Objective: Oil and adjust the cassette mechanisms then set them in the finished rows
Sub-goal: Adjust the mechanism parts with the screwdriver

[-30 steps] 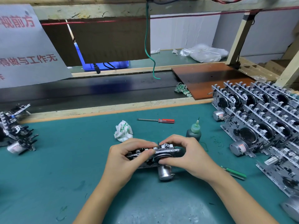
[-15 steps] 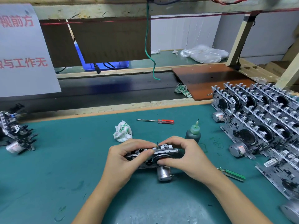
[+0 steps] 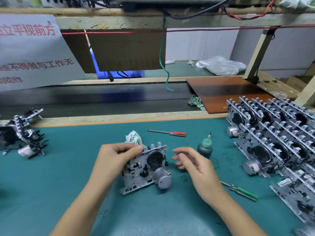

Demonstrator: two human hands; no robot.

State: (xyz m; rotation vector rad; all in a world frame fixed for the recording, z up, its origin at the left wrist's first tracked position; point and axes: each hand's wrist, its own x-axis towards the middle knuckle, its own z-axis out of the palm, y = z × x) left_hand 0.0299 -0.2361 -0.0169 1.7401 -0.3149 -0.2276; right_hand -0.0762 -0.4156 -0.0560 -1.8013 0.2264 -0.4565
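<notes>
Scanning from the left edge: a small pile of unworked mechanisms (image 3: 25, 138) sits on the desk (image 3: 68, 167), well apart from the work. At centre, the left hand (image 3: 115, 159) alone grips the cassette mechanism (image 3: 144, 169) by its upper left edge, tilted up with the lower edge near or on the mat and the motor (image 3: 162, 178) hanging low at the right. Risk: a one-sided hold on a motor-heavy part may let it twist or slip. The right hand (image 3: 192, 164) hovers just beside it, fingers loosely curled, holding nothing. The oil bottle (image 3: 205, 148) stands close behind; a careless reach could tip it. The finished rows (image 3: 276, 137) lean at far right; a hard nudge while placing could topple neighbours.
</notes>
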